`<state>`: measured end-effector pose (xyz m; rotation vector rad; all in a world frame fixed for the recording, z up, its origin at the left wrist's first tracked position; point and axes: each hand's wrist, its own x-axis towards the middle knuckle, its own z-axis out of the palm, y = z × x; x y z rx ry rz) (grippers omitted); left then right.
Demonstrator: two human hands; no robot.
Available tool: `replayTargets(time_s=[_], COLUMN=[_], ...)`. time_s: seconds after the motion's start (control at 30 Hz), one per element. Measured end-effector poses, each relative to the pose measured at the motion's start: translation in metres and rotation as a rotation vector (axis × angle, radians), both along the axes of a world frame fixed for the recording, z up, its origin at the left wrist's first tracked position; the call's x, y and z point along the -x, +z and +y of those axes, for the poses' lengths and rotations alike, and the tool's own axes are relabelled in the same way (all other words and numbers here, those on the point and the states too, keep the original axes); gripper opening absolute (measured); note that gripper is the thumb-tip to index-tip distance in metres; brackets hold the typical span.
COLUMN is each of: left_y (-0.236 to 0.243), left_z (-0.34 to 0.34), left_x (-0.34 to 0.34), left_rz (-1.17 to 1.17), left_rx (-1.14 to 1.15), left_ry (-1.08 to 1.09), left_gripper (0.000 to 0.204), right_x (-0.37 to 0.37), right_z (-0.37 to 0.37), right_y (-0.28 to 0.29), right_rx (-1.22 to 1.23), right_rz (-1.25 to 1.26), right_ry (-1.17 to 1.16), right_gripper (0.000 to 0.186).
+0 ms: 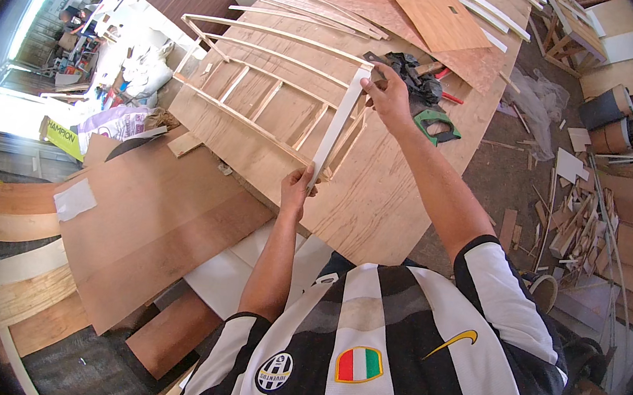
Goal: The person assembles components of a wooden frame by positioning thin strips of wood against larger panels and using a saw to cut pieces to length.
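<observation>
A white wooden strip [337,126] is held between my two hands, across the near end of a slatted wooden frame [263,121]. My left hand [298,189] grips the strip's lower end, thumb on top. At its upper end, my right hand [387,95] closes round it with thumb and fingers. The frame stands on a plywood-topped table [378,196], with long rails and several short crosspieces. Just beyond my right hand lie a crumpled black plastic bag [415,81] and a green-handled saw [437,127].
Thin strips [313,4] and a plywood sheet [434,13] lie on the table's far part. Brown board [152,219] leans at the table's left. Wood scraps [571,232] and clear plastic wrap [537,113] litter the floor at right. A person [79,21] is far left.
</observation>
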<state>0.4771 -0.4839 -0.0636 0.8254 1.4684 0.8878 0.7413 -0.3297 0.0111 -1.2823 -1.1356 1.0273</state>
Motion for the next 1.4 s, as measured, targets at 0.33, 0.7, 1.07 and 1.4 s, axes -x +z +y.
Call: replayTargets(time_s=[0.33, 0.7, 1.07, 1.4], left_y=[-0.003, -0.002, -0.007, 0.000], left_z=[-0.001, 0.000, -0.001, -0.002], left_x=[0.002, -0.001, 0.002, -0.002], left_rz=[-0.016, -0.037, -0.004, 0.011], left_rx=[0.007, -0.012, -0.017, -0.027], left_ry=[0.009, 0.044, 0.009, 0.022], left_gripper=[0.040, 0.045, 0.038, 0.038], right_x=[0.002, 0.000, 0.002, 0.002], right_z=[-0.004, -0.002, -0.002, -0.002], right_y=[0.008, 0.002, 0.000, 0.006], right_rx=[-0.022, -0.012, -0.024, -0.034], right_rz=[0.005, 0.022, 0.044, 0.071], right_ry=[0.027, 0.025, 0.002, 0.012], right_gripper=[0.053, 0.053, 0.052, 0.052])
